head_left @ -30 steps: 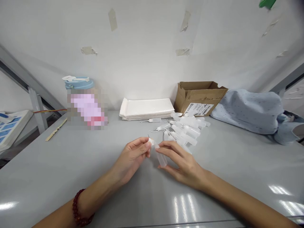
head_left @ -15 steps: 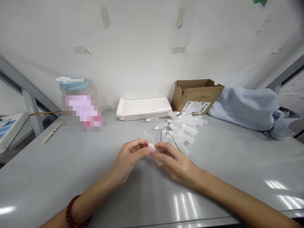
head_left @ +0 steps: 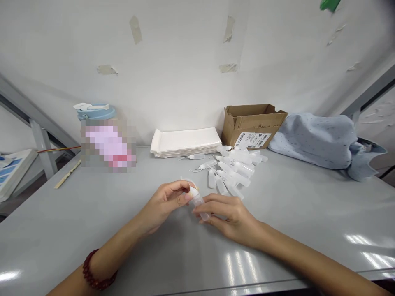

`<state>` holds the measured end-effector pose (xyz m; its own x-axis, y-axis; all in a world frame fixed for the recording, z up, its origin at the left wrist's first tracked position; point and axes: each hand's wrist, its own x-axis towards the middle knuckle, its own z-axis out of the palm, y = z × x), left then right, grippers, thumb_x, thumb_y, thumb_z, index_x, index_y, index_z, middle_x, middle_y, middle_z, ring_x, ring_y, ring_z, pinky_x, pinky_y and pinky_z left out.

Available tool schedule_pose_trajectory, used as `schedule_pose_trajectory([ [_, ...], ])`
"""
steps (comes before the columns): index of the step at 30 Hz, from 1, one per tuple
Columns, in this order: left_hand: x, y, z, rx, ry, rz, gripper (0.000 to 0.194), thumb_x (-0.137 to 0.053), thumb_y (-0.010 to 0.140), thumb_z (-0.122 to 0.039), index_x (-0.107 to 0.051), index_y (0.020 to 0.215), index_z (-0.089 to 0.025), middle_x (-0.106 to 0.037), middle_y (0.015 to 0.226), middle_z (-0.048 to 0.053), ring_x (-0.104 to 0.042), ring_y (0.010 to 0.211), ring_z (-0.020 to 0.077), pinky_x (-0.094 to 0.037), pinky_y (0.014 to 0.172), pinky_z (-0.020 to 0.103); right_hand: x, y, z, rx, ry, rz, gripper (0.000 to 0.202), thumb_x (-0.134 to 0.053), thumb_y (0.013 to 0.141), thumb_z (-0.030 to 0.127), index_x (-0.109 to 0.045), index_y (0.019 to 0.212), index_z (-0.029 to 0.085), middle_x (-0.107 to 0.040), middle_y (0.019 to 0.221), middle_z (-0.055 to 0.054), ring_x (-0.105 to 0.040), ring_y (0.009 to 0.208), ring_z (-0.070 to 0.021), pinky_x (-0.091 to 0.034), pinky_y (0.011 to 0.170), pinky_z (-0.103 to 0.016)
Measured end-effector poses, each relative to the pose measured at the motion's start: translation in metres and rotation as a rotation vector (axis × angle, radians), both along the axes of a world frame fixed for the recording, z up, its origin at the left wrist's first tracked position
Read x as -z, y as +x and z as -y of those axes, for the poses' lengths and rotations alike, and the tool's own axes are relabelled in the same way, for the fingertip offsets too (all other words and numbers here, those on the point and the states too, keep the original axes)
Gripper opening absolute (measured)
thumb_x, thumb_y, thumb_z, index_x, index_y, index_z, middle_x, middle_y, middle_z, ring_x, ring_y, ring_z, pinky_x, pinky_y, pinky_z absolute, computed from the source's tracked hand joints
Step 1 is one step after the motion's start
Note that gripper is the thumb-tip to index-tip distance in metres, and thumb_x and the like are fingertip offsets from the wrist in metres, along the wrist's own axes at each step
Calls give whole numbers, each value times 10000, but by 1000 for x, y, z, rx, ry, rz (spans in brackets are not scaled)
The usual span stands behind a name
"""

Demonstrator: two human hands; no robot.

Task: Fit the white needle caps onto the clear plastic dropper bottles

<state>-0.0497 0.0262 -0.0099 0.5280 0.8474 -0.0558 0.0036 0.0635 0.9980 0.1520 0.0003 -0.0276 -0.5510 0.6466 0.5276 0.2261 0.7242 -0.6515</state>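
Between my two hands is a small translucent squeeze bottle (head_left: 198, 200) with a white cap, tilted over the table. My left hand (head_left: 166, 204) pinches the cap end between thumb and fingers. A thin white strap or tube curves up behind the cap. My right hand (head_left: 226, 213) grips the lower body of the bottle with its fingertips. Just beyond my right hand lies a heap of similar translucent bottles (head_left: 234, 166), several with thin white tails. One of these bottles (head_left: 196, 156) rests apart at the back of the heap.
A stack of white padded envelopes (head_left: 187, 142) lies against the wall. Right of it stands an open cardboard box (head_left: 253, 125), then a pale blue cloth (head_left: 313, 142). At the left are a blue-lidded container (head_left: 96, 112) and a thin pale strip (head_left: 67, 174) on the grey table (head_left: 101, 213).
My right hand's fingers have shifted down the bottle, baring more of its body. My left hand stays at the cap. The view has shifted slightly.
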Motion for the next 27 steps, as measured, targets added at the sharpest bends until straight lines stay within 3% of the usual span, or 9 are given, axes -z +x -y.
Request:
schedule_pose_trajectory([
  [3, -3, -1, 0, 22, -6, -3, 145, -562, 868, -307, -646, 872, -190, -532, 884, 21, -489, 785, 147, -411, 725, 241, -4, -2, 3, -8, -64, -51, 149, -546, 876, 124, -659, 963, 166, -642, 796, -37, -627, 681, -106, -543, 644, -222],
  [9, -1, 1, 4, -52, 24, -20, 169, -602, 839, -338, -655, 783, -188, -552, 804, 22, -484, 739, 151, -411, 690, 244, -2, -2, 10, 10, 38, 76, 228, -493, 856, 83, -674, 985, 134, -624, 802, -78, -589, 646, -130, -513, 560, -230],
  [12, 2, 1, 1, -37, 6, -4, 135, -621, 832, -304, -673, 779, -191, -563, 846, 20, -499, 788, 149, -407, 724, 233, -3, -3, 12, 19, 10, 50, 232, -513, 829, 70, -687, 977, 108, -623, 778, -86, -583, 627, -135, -505, 550, -237],
  [15, 1, -3, -2, 8, -17, 15, 84, -646, 813, -265, -700, 804, -201, -562, 880, 20, -494, 845, 155, -400, 758, 229, -6, -6, 12, 25, -195, -48, 177, -592, 789, 90, -705, 913, 147, -644, 761, -48, -584, 612, -113, -518, 576, -227],
  [18, -1, -6, -5, 33, -60, 14, 68, -665, 793, -245, -713, 814, -203, -565, 876, 21, -502, 832, 156, -407, 744, 231, -9, -7, 12, 12, -534, -159, 131, -695, 721, 132, -713, 845, 170, -654, 739, -6, -583, 580, -91, -530, 577, -221],
  [23, -4, -9, -6, -1, -127, 29, 123, -711, 743, -228, -715, 866, -218, -609, 874, 23, -535, 819, 158, -429, 727, 239, -10, -9, 11, -87, -1002, -362, 214, -792, 608, 177, -699, 800, 157, -646, 660, 17, -614, 566, -94, -544, 579, -229],
  [25, -5, -9, -6, -17, -128, 35, 147, -718, 736, -227, -711, 882, -221, -631, 888, 29, -547, 837, 165, -435, 743, 248, -10, -9, 10, -95, -1019, -396, 211, -785, 605, 157, -696, 797, 162, -649, 670, 16, -635, 589, -99, -548, 593, -228],
  [27, -6, -9, -5, -23, -109, 28, 140, -710, 746, -246, -715, 883, -215, -640, 908, 36, -554, 861, 172, -435, 761, 254, -9, -9, 9, -70, -877, -361, 144, -741, 658, 134, -700, 793, 164, -657, 722, -1, -651, 629, -108, -550, 608, -232],
])
